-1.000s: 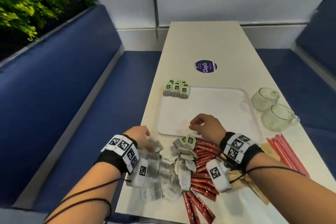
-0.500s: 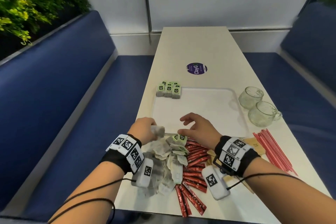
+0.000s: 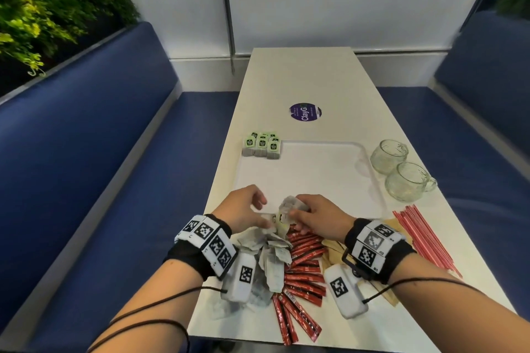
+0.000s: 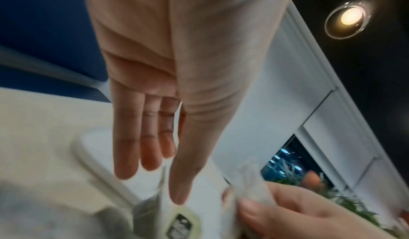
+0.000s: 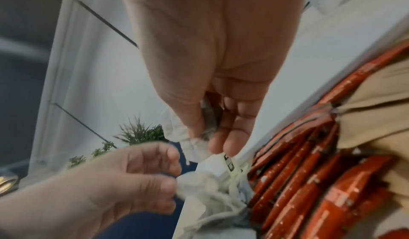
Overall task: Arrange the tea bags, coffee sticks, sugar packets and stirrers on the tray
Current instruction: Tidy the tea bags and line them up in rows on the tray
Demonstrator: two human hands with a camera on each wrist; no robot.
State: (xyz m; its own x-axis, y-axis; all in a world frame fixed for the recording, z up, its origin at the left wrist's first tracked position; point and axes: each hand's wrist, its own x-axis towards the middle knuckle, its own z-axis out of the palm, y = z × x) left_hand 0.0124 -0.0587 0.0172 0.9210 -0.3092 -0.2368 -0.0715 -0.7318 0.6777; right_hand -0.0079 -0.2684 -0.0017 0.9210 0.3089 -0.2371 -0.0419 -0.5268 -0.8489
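Note:
A white tray (image 3: 324,178) lies mid-table, with a neat group of green-tagged tea bags (image 3: 261,146) at its far-left corner. Loose tea bags (image 3: 268,258) are piled at the table's near end, beside red coffee sticks (image 3: 304,269), brown sugar packets (image 3: 334,251) and red stirrers (image 3: 424,241). Both hands meet over the tray's near edge. My right hand (image 3: 298,210) pinches a crumpled tea bag (image 3: 289,205) between thumb and fingers (image 5: 230,137). My left hand (image 3: 262,215) pinches another tea bag (image 5: 190,181) from the pile between thumb and fingers.
Two glass cups (image 3: 388,152) (image 3: 410,185) stand right of the tray. A purple round sticker (image 3: 305,112) marks the table beyond it. Blue benches (image 3: 86,152) run along both sides, and plants (image 3: 43,8) sit behind the left one.
My right hand has picked a tea bag off the pile and lifted it. My left hand has moved right to meet it, and both now work close together.

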